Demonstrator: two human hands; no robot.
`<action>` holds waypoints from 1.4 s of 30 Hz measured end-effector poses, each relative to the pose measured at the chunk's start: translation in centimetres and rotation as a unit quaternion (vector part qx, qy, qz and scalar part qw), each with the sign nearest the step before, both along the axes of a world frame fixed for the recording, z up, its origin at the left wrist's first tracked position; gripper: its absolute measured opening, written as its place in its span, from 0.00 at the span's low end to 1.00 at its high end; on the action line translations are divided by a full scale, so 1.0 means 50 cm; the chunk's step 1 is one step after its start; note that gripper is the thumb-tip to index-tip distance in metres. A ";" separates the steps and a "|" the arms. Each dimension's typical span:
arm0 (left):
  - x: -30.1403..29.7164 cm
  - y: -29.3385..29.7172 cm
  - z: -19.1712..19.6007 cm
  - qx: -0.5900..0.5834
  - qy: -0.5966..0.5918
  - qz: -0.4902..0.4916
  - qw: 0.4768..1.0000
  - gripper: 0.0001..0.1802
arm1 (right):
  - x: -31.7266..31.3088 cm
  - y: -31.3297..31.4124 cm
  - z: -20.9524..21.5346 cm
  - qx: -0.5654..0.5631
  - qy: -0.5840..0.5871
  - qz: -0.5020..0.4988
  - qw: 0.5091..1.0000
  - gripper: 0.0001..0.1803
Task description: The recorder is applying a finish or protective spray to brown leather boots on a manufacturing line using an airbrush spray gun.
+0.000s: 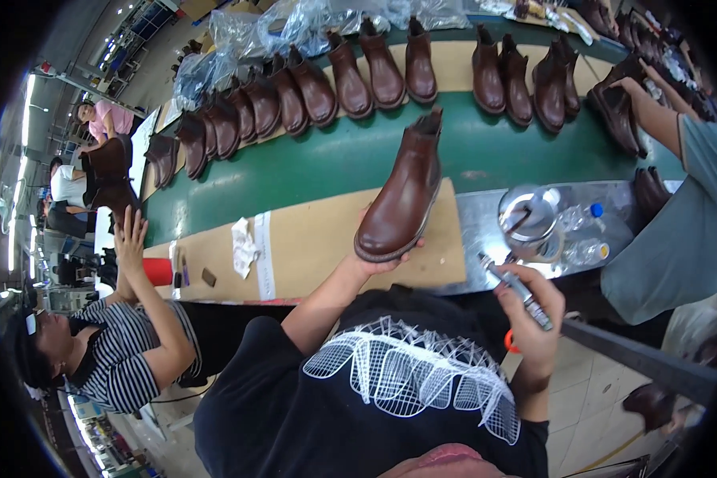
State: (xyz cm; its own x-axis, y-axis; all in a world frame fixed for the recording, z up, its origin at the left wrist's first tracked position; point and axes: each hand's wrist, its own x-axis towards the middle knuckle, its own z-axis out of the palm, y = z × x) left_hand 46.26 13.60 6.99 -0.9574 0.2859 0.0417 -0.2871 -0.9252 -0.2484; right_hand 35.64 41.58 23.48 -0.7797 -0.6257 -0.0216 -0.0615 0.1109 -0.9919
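A dark brown ankle boot is tilted over the near edge of the table, its toe toward me and its shaft pointing away. My left hand is closed around the boot's sole from below. To the right, my right hand grips a slim grey marker pen, with the pen's tip pointing up and left toward the table. The pen is apart from the boot. Beneath the boot lies a brown cardboard sheet. Part of my left fingers is hidden behind the boot.
Several brown boots line the far side of the green table. Right of the cardboard stand a clear container and plastic bottles. Co-workers handle boots at left and right. White tissue lies on the cardboard.
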 end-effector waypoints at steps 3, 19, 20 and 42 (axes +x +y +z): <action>-0.043 -0.008 -0.036 -0.039 -0.033 0.027 0.998 0.41 | -0.012 0.004 -0.024 0.006 -0.044 0.000 0.999 0.13; -0.677 -0.211 -0.181 -0.243 -0.236 0.163 0.927 0.58 | -0.088 -0.070 -0.070 0.084 -0.041 0.005 0.996 0.13; -0.686 -0.209 -0.181 -0.326 -0.220 0.174 0.903 0.60 | -0.093 -0.071 -0.073 0.094 -0.039 0.004 0.995 0.13; -0.706 -0.437 -0.136 -0.435 -0.346 0.238 0.796 0.21 | -0.087 -0.072 -0.081 0.133 -0.071 0.011 0.989 0.14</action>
